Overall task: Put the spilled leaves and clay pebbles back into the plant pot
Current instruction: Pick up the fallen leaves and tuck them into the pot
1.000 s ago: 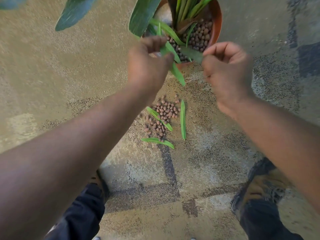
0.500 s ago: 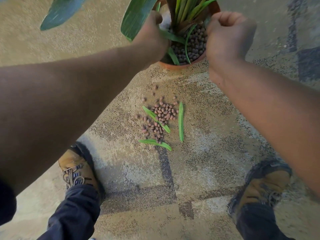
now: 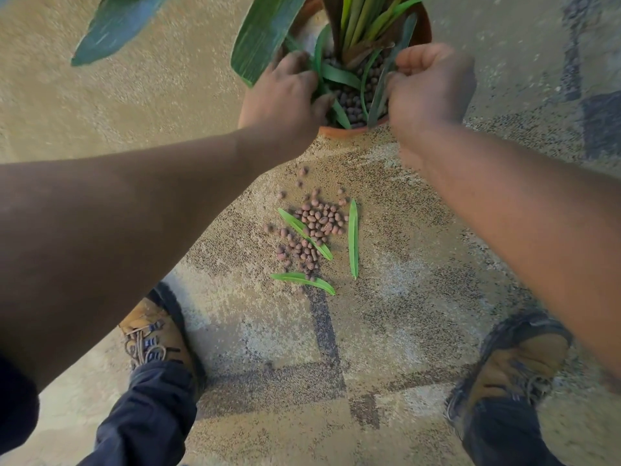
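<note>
Pinching leaves (image 3: 339,77) over the pot (image 3: 349,131), both hands' fingers (image 3: 302,67) curl closed; pebbles (image 3: 319,220) lie below.

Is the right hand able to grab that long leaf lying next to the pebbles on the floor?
Probably yes. The right hand is up at the plant pot, and nothing covers the leaf beside the spilled pebbles.

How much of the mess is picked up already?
Some is done: loose leaves already lie on the pebbles inside the plant pot. Right now the left hand and right hand are at the pot, tucking leaves in. Left on the floor: three leaves and a pile of clay pebbles.
</note>
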A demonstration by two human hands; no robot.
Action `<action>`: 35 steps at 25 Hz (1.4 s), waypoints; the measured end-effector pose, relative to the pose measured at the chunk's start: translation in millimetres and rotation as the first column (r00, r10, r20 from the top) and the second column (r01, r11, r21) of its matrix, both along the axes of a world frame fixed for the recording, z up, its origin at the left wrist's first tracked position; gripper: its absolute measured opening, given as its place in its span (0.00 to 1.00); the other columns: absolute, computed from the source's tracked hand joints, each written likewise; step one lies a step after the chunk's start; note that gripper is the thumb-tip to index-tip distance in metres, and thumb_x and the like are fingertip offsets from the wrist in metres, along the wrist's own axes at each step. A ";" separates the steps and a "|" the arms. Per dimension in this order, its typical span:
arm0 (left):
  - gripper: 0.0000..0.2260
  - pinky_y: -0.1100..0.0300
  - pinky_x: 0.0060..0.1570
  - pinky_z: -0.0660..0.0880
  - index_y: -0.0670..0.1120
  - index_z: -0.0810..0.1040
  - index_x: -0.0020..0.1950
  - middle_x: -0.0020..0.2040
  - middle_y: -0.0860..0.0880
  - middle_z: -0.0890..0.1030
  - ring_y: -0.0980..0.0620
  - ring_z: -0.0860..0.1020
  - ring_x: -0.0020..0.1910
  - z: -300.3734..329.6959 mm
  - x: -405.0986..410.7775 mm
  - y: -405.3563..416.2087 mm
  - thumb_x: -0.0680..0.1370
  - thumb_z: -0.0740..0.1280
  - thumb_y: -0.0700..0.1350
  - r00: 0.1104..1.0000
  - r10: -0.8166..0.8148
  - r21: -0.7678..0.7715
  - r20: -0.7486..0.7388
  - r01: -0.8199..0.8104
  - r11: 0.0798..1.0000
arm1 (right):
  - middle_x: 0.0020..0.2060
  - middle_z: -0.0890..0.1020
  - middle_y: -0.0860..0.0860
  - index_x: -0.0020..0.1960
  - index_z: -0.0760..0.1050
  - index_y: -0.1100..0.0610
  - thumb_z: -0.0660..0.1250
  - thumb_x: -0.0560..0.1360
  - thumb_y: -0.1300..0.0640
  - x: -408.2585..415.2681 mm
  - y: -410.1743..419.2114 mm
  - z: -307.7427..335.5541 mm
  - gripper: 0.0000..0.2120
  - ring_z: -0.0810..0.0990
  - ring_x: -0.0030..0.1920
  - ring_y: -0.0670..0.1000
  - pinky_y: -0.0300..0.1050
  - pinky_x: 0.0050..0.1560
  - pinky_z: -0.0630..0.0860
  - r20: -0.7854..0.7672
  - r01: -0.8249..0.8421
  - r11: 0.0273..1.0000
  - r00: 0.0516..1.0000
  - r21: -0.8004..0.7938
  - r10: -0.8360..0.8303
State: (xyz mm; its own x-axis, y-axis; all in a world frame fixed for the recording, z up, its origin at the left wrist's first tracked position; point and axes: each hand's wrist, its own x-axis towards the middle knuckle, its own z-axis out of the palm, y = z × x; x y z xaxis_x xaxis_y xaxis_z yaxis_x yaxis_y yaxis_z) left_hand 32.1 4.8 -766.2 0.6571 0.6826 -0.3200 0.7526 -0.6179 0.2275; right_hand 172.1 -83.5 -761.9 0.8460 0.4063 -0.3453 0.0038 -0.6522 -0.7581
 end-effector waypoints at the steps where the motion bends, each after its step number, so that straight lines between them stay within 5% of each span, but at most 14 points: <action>1: 0.20 0.48 0.76 0.58 0.44 0.78 0.67 0.75 0.45 0.71 0.43 0.61 0.78 -3.5 -0.2 0.0 0.84 0.59 0.57 1.000 -0.004 0.007 0.021 0.004 1.000 | 0.41 0.84 0.43 0.48 0.83 0.49 0.72 0.75 0.63 2.7 2.1 -1.2 0.09 0.84 0.44 0.43 0.41 0.47 0.85 0.006 -0.039 0.998 0.999 -0.041 0.039; 6: 0.23 0.50 0.72 0.62 0.47 0.75 0.67 0.68 0.46 0.74 0.44 0.65 0.73 -6.2 3.7 -2.0 0.80 0.64 0.61 0.996 0.033 -0.037 0.085 -0.030 0.999 | 0.56 0.85 0.50 0.60 0.83 0.51 0.69 0.80 0.54 1.5 3.7 -2.3 0.09 0.83 0.56 0.54 0.47 0.57 0.80 0.090 -0.437 0.853 0.874 -0.285 0.478; 9: 0.24 0.49 0.71 0.61 0.47 0.73 0.67 0.70 0.46 0.71 0.45 0.63 0.75 -2.3 4.4 -2.5 0.78 0.67 0.62 0.996 0.043 -0.096 0.081 -0.036 0.995 | 0.61 0.80 0.51 0.59 0.82 0.50 0.71 0.79 0.50 0.8 -0.4 -0.6 0.10 0.80 0.56 0.53 0.48 0.58 0.77 0.161 -0.510 0.800 0.802 -0.317 0.575; 11: 0.24 0.51 0.69 0.63 0.47 0.71 0.66 0.69 0.46 0.71 0.46 0.64 0.73 -1.1 6.7 -1.7 0.77 0.69 0.60 0.991 0.089 -0.113 0.101 -0.078 0.991 | 0.60 0.81 0.50 0.58 0.82 0.47 0.70 0.79 0.50 2.5 -2.5 -2.9 0.09 0.80 0.57 0.54 0.54 0.61 0.77 0.213 -0.522 0.788 0.772 -0.327 0.599; 16: 0.24 0.45 0.72 0.61 0.51 0.71 0.69 0.68 0.46 0.73 0.41 0.62 0.76 -3.2 22.5 -1.9 0.74 0.71 0.52 0.983 0.181 -0.086 0.028 -0.178 0.980 | 0.51 0.85 0.49 0.56 0.84 0.44 0.67 0.80 0.52 7.3 3.2 -3.1 0.09 0.79 0.58 0.60 0.60 0.66 0.63 0.154 -0.647 0.509 0.524 -0.568 0.838; 20: 0.25 0.42 0.76 0.56 0.48 0.69 0.70 0.69 0.45 0.72 0.39 0.59 0.78 -4.3 29.7 -3.9 0.74 0.71 0.48 0.970 0.243 -0.057 0.021 -0.241 0.969 | 0.48 0.85 0.52 0.53 0.84 0.49 0.68 0.79 0.59 16.5 9.7 -3.1 0.09 0.80 0.53 0.59 0.58 0.64 0.62 0.240 -0.566 0.511 0.484 -0.647 0.841; 24: 0.33 0.46 0.74 0.60 0.47 0.67 0.70 0.73 0.44 0.66 0.42 0.63 0.74 -3.0 18.1 -3.1 0.71 0.74 0.58 0.976 0.203 -0.048 0.077 -0.200 0.979 | 0.53 0.82 0.50 0.55 0.82 0.48 0.69 0.79 0.54 17.7 -2.9 -6.6 0.06 0.78 0.56 0.56 0.55 0.59 0.62 0.329 -0.576 0.623 0.538 -0.529 0.776; 30: 0.52 0.42 0.79 0.52 0.47 0.50 0.82 0.83 0.43 0.53 0.41 0.53 0.82 -13.0 23.0 10.0 0.69 0.70 0.70 0.982 0.120 -0.069 -0.144 -0.131 0.989 | 0.69 0.74 0.54 0.71 0.69 0.52 0.67 0.76 0.50 19.7 -7.4 -16.5 0.25 0.67 0.73 0.59 0.62 0.66 0.62 0.312 -0.578 0.550 0.463 -0.603 0.829; 35: 0.44 0.46 0.78 0.42 0.47 0.56 0.82 0.82 0.46 0.60 0.46 0.56 0.81 0.2 24.8 13.6 0.74 0.69 0.67 0.991 -0.001 -0.114 -0.137 -0.015 0.993 | 0.72 0.72 0.53 0.72 0.67 0.51 0.65 0.76 0.52 22.9 -7.2 -18.6 0.25 0.62 0.78 0.59 0.65 0.70 0.60 0.244 -0.626 0.518 0.473 -0.583 0.846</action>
State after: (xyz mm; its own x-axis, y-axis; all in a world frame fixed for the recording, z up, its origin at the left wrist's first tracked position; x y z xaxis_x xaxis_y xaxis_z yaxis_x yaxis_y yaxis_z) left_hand 56.8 18.4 -766.0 0.5971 0.6405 -0.4830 0.7858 -0.5881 0.1915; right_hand 195.0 -90.6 -780.5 0.3603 0.8840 -0.2980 0.8800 -0.4281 -0.2059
